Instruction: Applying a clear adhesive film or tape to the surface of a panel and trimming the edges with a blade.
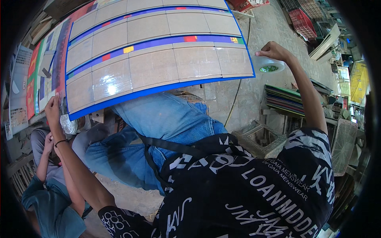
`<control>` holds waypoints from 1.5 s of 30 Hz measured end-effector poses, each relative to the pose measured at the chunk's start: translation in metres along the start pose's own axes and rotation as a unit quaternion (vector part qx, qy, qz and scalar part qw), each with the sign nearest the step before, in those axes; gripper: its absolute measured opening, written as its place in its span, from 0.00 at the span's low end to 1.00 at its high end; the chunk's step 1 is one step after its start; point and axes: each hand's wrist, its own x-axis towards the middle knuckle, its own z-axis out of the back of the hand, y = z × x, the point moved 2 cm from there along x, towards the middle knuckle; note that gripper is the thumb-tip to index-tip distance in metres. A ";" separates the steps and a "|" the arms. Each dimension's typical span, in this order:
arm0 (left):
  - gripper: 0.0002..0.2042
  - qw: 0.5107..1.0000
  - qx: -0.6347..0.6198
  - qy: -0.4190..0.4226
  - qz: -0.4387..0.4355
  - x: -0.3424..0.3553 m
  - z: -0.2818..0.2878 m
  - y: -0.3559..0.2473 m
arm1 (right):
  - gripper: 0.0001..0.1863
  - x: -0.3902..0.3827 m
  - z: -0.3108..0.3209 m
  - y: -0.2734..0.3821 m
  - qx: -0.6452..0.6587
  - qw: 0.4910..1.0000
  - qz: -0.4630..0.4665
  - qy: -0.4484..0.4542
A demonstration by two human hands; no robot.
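A blue-edged board [154, 64] with rows of beige rectangular pieces and purple strips lies across my view, over my legs. Glossy clear film shines on its nearest row. At its right edge my right hand [272, 51] is closed on a roll of clear tape [279, 66]. My left hand [53, 106] is at the left, beside the board's lower-left edge and against a striped, multicoloured panel [41, 87]; its fingers are curled, and what they grip, if anything, is hidden.
A co-worker in a teal top [55, 202] sits close at lower left, hands [49, 142] near my left forearm. At right are stacked coloured sheets [283, 99], a metal frame [258, 139] and a perforated panel [341, 146]. Red crates [301, 25] stand farther back.
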 end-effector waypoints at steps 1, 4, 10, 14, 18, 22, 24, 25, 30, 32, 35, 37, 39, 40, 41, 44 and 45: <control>0.16 1.000 0.000 0.000 0.001 0.000 0.001 0.002 | 0.36 0.001 0.000 0.001 -0.005 1.000 0.002 0.004; 0.16 1.000 -0.009 0.004 -0.006 0.001 0.001 0.003 | 0.35 -0.001 -0.003 0.001 0.003 1.000 0.000 -0.016; 0.17 1.000 -0.012 0.008 0.002 0.000 0.000 0.000 | 0.35 0.002 0.001 -0.001 -0.006 1.000 -0.001 0.009; 0.16 1.000 0.007 -0.004 -0.008 0.002 0.002 0.005 | 0.35 0.000 -0.001 0.005 0.005 1.000 -0.010 -0.022; 0.16 1.000 0.011 -0.005 0.006 0.003 0.004 0.009 | 0.35 0.001 -0.002 0.004 -0.004 1.000 -0.001 -0.013; 0.16 1.000 0.019 -0.017 -0.006 0.002 0.001 0.010 | 0.36 0.003 -0.001 0.000 -0.008 1.000 -0.008 0.009; 0.16 1.000 0.009 -0.015 -0.001 0.001 0.001 0.012 | 0.36 0.003 -0.004 0.000 -0.001 1.000 -0.006 -0.003; 0.16 1.000 0.009 -0.013 -0.002 0.002 0.001 0.012 | 0.36 0.002 -0.005 0.000 0.005 1.000 -0.004 -0.015; 0.16 1.000 -0.001 0.002 0.010 0.004 0.001 0.015 | 0.36 0.002 -0.003 0.000 -0.004 1.000 -0.009 0.001; 0.15 1.000 -0.002 0.001 0.008 0.006 0.001 0.012 | 0.36 0.004 -0.003 -0.003 -0.004 1.000 -0.003 0.004; 0.15 1.000 -0.006 0.002 0.015 0.003 -0.001 0.007 | 0.36 0.005 -0.007 -0.006 0.014 1.000 0.022 0.002; 0.15 0.999 0.024 -0.014 0.025 -0.008 0.013 0.009 | 0.34 0.019 -0.013 -0.003 0.019 0.999 0.035 0.010; 0.15 0.997 0.075 0.000 0.023 -0.016 0.041 0.032 | 0.33 0.036 -0.020 -0.001 0.012 0.998 0.056 0.039; 0.16 0.999 0.030 -0.027 0.004 -0.018 0.013 0.014 | 0.33 0.030 -0.022 -0.015 0.004 0.998 0.046 0.040; 0.18 0.997 0.077 -0.004 0.025 -0.013 -0.003 -0.002 | 0.34 0.019 -0.023 -0.031 0.006 0.999 0.047 -0.009; 0.17 0.992 0.119 -0.030 -0.012 -0.007 -0.009 -0.013 | 0.31 0.011 -0.022 -0.038 0.048 0.998 0.028 0.012; 0.17 0.997 0.069 -0.024 -0.014 -0.004 -0.013 -0.017 | 0.31 0.010 -0.022 -0.050 0.033 0.999 0.031 0.003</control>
